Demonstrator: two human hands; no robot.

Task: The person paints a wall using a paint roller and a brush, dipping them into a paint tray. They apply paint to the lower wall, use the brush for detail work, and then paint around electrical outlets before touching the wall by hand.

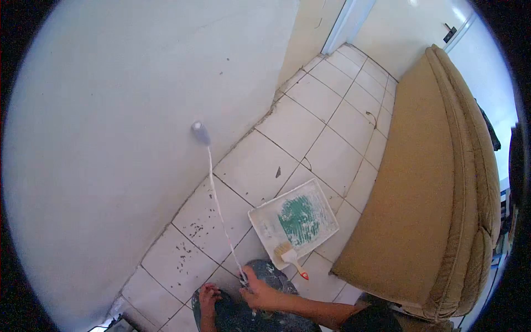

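Right hand: closed around the lower end of a long, thin rod, which is coated unevenly in white. The far end of the rod carries a small roller, rounded and pale bluish-grey, with a whiter tip; it is at the smooth off-white wall, above the floor edge. Contact between roller and wall: cannot tell.

Left hand: fingers loosely bent, nothing visible in the grasp, just beside the person's dark trousers, which are spattered with white.

Tray: shallow, rectangular, white, lying on the floor near the knees. Inside, an irregular green patch streaked with white; crusty white smears around it. A flat paintbrush lies across the near rim, pale bristles inward, white handle with a red end outward.

Floor: glossy off-white square tiles, dark joints. Dark flakes scattered between wall and tray.

Right side: brown sofa, soft matte fabric, padded and creased along one edge. Far end: pale flat door with dark handle.
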